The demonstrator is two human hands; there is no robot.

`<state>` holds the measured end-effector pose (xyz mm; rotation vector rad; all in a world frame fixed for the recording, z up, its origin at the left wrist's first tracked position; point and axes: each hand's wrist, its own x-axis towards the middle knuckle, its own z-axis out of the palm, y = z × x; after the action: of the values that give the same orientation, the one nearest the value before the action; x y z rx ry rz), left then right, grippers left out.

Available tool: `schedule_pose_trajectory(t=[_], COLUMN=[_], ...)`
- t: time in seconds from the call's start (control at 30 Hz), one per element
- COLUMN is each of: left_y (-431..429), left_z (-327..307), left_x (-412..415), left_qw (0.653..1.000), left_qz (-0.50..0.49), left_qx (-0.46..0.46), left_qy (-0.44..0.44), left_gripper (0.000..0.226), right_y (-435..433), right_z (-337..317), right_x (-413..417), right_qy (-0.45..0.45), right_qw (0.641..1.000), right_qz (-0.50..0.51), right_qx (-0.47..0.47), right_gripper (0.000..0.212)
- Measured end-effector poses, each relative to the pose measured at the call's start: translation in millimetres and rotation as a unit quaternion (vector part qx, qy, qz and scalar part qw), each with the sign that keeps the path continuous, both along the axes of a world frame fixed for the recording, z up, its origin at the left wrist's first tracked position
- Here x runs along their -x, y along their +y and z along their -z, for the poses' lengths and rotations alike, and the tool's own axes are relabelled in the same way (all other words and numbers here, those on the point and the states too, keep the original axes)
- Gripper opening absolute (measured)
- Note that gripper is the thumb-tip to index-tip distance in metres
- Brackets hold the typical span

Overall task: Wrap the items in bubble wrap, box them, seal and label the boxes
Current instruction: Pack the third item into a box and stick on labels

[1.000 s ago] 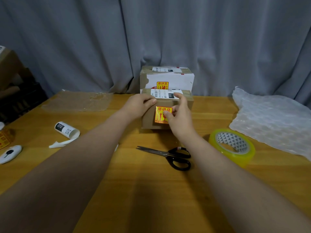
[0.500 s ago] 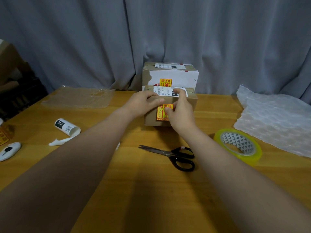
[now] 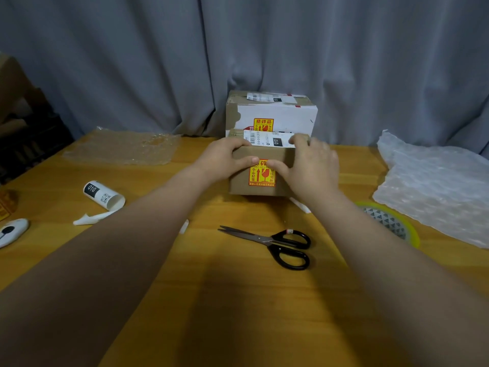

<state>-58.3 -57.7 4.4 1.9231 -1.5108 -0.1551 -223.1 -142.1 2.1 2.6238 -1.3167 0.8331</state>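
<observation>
A small brown cardboard box (image 3: 239, 182) stands mid-table, with a white shipping label (image 3: 267, 141) on its top and a yellow-and-red fragile sticker (image 3: 262, 176) on its front face. My left hand (image 3: 222, 157) grips the box's left top edge, thumb pressed on the sticker's upper edge. My right hand (image 3: 311, 165) holds the right side, thumb meeting the left thumb on the sticker. Behind it stands a bigger labelled box (image 3: 280, 115) with its own fragile sticker.
Black-handled scissors (image 3: 277, 243) lie in front of the box. A yellow tape roll (image 3: 391, 223) and a bubble wrap sheet (image 3: 436, 186) lie at right. A label roll (image 3: 103, 194), a white device (image 3: 12, 231) and clear wrap (image 3: 121, 147) are at left.
Both thumbs have slid up onto the sticker's top edge, and my right hand has shifted rightward, which uncovers most of the sticker. The view has tilted slightly.
</observation>
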Motion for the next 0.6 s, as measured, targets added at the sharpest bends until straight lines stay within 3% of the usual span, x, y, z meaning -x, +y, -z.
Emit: schedule_pose_trajectory(t=[0.07,0.2,0.37,0.6], left_y=[1,3,13,14], left_z=[0,4,19,33], left_x=[1,7,14,31], left_qw=[1.0,0.996,0.975,0.972], left_qz=[-0.004,-0.01,-0.018,-0.07], left_qx=[0.003,0.012,-0.041,0.051], left_qy=[-0.025,-0.087,-0.219,-0.217], left_gripper=[0.048,0.058,0.086,0.052], right_y=[-9,-17,-12,-6], right_z=[3,2,13,33], right_x=[3,-3,0,2], right_qy=[0.017,0.001,0.063,-0.023], right_qw=[0.999,0.974,0.974,0.981], right_qz=[-0.041,-0.175,-0.17,-0.173], right_qx=[0.015,-0.141,-0.136,-0.082], right_gripper=[0.065,0.067,0.094,0.061])
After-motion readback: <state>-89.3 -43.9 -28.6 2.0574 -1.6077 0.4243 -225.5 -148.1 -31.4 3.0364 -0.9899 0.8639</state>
